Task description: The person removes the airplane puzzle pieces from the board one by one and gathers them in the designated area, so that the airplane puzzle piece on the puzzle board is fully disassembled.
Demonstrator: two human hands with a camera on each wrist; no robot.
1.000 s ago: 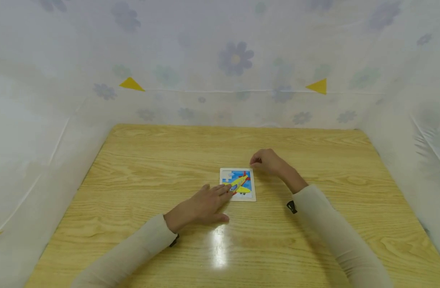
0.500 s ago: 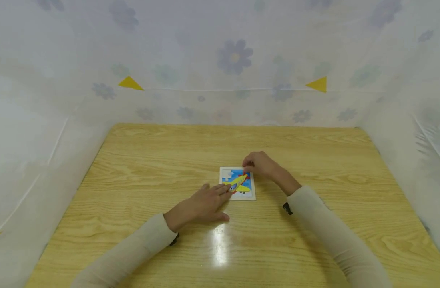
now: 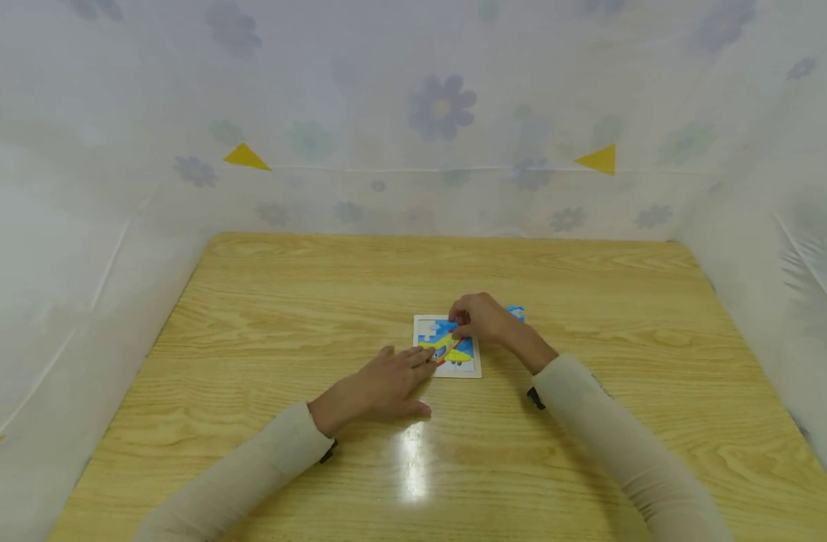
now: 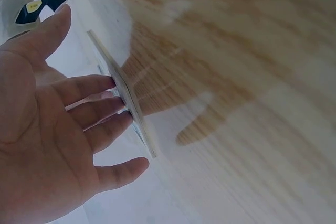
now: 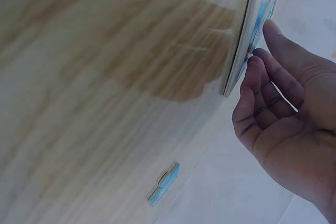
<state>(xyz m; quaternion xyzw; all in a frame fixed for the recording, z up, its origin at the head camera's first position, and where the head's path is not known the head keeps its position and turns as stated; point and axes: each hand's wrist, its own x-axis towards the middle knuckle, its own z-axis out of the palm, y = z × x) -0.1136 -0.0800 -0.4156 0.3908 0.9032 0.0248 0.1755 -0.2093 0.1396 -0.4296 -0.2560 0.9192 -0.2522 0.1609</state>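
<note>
A small jigsaw puzzle (image 3: 463, 365) with a yellow airplane on blue sky lies in a white frame, with a bare gap at its upper left. My left hand (image 3: 389, 384) lays its extended fingers over the puzzle's lower left. In the left wrist view, its fingertips (image 4: 126, 119) touch the puzzle. At the upper right part of the picture, my right hand (image 3: 481, 316) has bent fingers, thumb and fingertips down at the surface. Whether it pinches a piece there is hidden. A loose blue puzzle piece (image 3: 516, 312) lies on the table beyond my right wrist.
The wood-grain table (image 3: 284, 301) surrounds the puzzle. A pale flowered curtain (image 3: 386, 98) rises along the back and both sides. Yellow triangles (image 3: 596, 159) are fixed to it. In the right wrist view, the loose blue piece (image 5: 164, 183) lies apart from the frame.
My right hand has moved left and slightly toward me, from the frame's upper right corner onto the picture. The loose blue piece has come into view behind it. My left hand stays put.
</note>
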